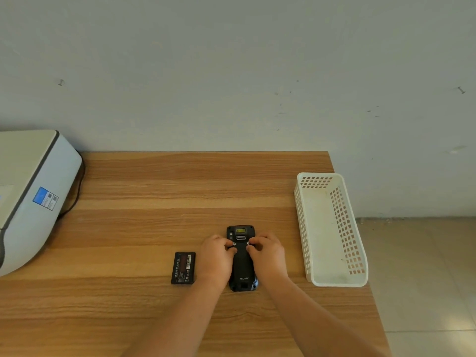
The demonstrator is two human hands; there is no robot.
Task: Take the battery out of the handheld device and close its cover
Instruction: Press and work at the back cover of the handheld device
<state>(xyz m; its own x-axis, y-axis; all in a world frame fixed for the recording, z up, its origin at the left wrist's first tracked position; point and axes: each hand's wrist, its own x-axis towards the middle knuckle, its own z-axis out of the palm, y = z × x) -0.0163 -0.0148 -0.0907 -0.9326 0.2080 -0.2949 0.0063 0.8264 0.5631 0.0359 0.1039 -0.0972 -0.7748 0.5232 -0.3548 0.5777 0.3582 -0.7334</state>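
The handheld device (241,261) lies face down on the desk (154,191), near its front edge, with its cover (242,264) laid back in place. The battery (183,268) is already out — it rests flat on the desk just beside the device, at nine o'clock from it and close to the left wrist.

Both hands sit on the device's upper half. The left hand (215,256) has its grip clamped, thumb and forefinger pinching the left latch (234,244); the right hand (266,253) pinches the right latch (248,243) the same way. My reading is that the two locks are being turned to fasten the cover.

What could go wrong from here: if the cover is not seated flush, a latch may turn without catching, leaving one side loose. Uneven force from the two pinches could also twist the device on the smooth wood. A left forearm swinging outward might nudge the battery.

The white perforated basket (332,228) stands at three o'clock from the device, well apart, right at the desk's right edge — nothing shows inside it. A white machine (31,191) sits at the far left.
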